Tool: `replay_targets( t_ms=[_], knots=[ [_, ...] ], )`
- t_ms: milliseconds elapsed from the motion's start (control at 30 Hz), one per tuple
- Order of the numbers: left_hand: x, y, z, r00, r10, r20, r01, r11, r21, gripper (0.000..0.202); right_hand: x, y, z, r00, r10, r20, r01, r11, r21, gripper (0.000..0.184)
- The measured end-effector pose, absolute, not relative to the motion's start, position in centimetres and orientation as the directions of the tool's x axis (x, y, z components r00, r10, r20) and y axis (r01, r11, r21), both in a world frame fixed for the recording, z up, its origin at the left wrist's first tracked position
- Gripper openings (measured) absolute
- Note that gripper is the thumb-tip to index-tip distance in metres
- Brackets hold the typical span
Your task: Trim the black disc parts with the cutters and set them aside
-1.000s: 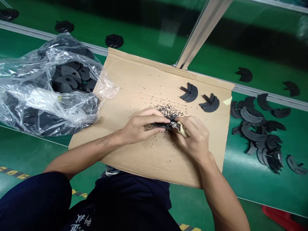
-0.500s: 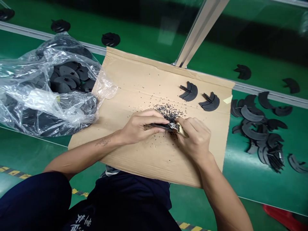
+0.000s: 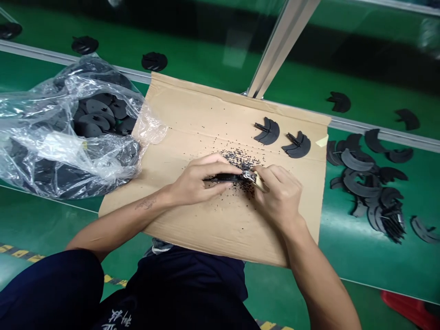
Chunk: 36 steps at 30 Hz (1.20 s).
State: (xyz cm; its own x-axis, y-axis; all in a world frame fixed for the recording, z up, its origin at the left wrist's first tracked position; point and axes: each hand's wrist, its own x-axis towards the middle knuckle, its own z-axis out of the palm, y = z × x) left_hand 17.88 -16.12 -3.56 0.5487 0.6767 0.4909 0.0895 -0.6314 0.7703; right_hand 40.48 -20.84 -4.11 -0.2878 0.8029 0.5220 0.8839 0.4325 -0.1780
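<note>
My left hand [image 3: 199, 181] is closed on a flat black plastic piece [image 3: 223, 177], pressing it down on a sheet of brown cardboard [image 3: 192, 119]. Touching that piece's right end is a small metal-tipped tool [image 3: 255, 178] with a tan handle, gripped by my closed right hand [image 3: 280, 195]. Black shavings [image 3: 240, 160] lie scattered on the cardboard just beyond both hands. Two black crescent pieces [image 3: 267, 131] [image 3: 297, 145] rest further back on the cardboard.
A clear plastic bag [image 3: 65, 133] full of black pieces lies at the left. A heap of black crescent pieces [image 3: 371, 183] sits on the green table [image 3: 343, 247] at the right. A metal post [image 3: 278, 46] rises behind the cardboard. More black pieces lie beyond a metal rail [image 3: 381, 133].
Both hands stay on the black piece and the tool, with only slight shifts. The view has drifted a little to the right and up.
</note>
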Motion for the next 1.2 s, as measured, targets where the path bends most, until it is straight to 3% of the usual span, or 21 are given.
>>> replay_targets(
  t_ms=[100,167,233,367,467,533,633,700,833,900,967,1033,1200],
  knots=[
    [17.9,-15.9,-3.9,0.574,0.642,0.508,0.121,-0.680,0.723,0.027,40.5,-20.7,-4.2,-0.303,0.815,0.493,0.909,0.403,-0.108,0.017],
    [17.8,-15.7,-4.0,0.552,0.647,0.526,0.174,-0.706,0.686,0.025,40.5,-20.7,-4.2,-0.293,0.838,0.461,0.914,0.386,-0.122,0.018],
    [17.7,-15.5,-4.0,0.512,0.671,0.536,0.213,-0.704,0.677,0.023,40.5,-20.6,-4.2,-0.253,0.865,0.433,0.888,0.386,-0.252,0.019],
    [17.6,-15.6,-3.7,0.439,0.748,0.498,0.171,-0.614,0.771,0.021,39.9,-20.7,-3.8,-0.153,0.935,0.321,0.650,0.340,-0.680,0.015],
    [17.7,-16.0,-3.7,0.427,0.755,0.498,0.078,-0.579,0.812,0.019,39.5,-20.9,-3.5,-0.156,0.939,0.307,0.531,0.342,-0.775,0.012],
    [17.8,-16.0,-4.0,0.458,0.711,0.534,0.074,-0.629,0.774,0.016,39.4,-21.1,-3.4,-0.203,0.889,0.410,0.569,0.448,-0.690,0.002],
    [17.6,-15.9,-4.7,0.558,0.613,0.560,0.185,-0.749,0.636,0.022,39.5,-21.4,-3.3,-0.339,0.765,0.547,0.653,0.611,-0.449,0.010],
    [17.4,-15.6,-5.2,0.623,0.563,0.542,0.221,-0.792,0.569,0.035,39.6,-21.6,-3.1,-0.401,0.731,0.553,0.599,0.666,-0.445,0.011],
    [17.3,-15.3,-5.2,0.646,0.575,0.503,0.158,-0.745,0.648,0.038,39.9,-21.5,-2.8,-0.303,0.790,0.533,0.491,0.609,-0.623,0.014],
    [17.3,-15.2,-4.7,0.622,0.601,0.501,0.116,-0.704,0.701,0.036,40.3,-21.1,-3.0,-0.243,0.804,0.543,0.637,0.554,-0.536,0.016],
    [17.4,-15.3,-4.3,0.599,0.618,0.510,0.078,-0.679,0.730,0.035,40.6,-20.8,-3.3,-0.263,0.801,0.537,0.777,0.506,-0.374,0.018],
    [17.5,-15.5,-4.1,0.587,0.623,0.518,0.047,-0.664,0.746,0.033,40.8,-20.6,-3.7,-0.317,0.801,0.508,0.824,0.498,-0.271,0.021],
    [17.7,-16.0,-4.3,0.571,0.616,0.543,-0.011,-0.655,0.755,0.031,40.7,-20.8,-3.9,-0.341,0.783,0.520,0.820,0.518,-0.243,0.021]
  ],
)
